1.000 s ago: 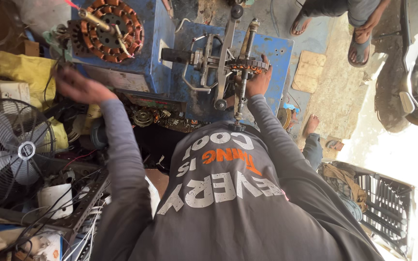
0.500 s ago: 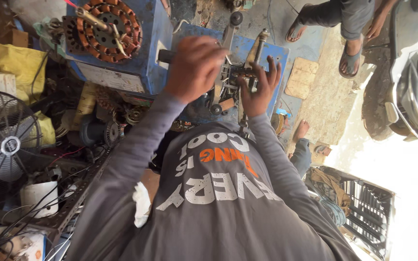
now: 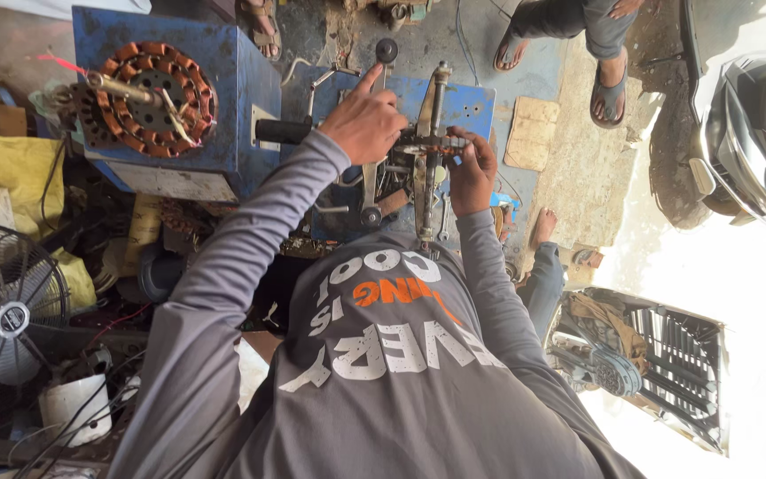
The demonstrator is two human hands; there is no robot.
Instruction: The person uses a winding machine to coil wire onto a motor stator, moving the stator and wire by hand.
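In the head view, the person in a grey long-sleeved shirt is working over a blue winding machine (image 3: 454, 106) set on the floor. The left hand (image 3: 365, 120) is resting on the machine's metal crank frame (image 3: 370, 191), just past the black handle (image 3: 281, 131); its fingers (image 3: 381, 113) are curling loosely around the frame while the forefinger is pointing up toward a black knob (image 3: 386, 50). Whether that hand is truly gripping the frame, the view is not showing. The right hand (image 3: 472, 168) is sitting beside the upright metal shaft (image 3: 436, 133), its fingers (image 3: 465, 140) pinching at a small copper-coloured coil (image 3: 432, 149) mounted on the shaft, so this coil is lying between the two hands, at the middle of the machine.

To the left, a blue box (image 3: 223, 98) is carrying a round stator (image 3: 148, 93) with copper windings, a metal rod sticking out of its centre. Further left, a yellow sack (image 3: 6, 168) is lying near a fan in a wire guard (image 3: 6, 315), and a white pot (image 3: 73, 408) is standing below it among black cables. At the top, other people's feet in sandals (image 3: 609, 89) are standing on the floor. A dark fan grille (image 3: 676, 364) is lying at the lower right
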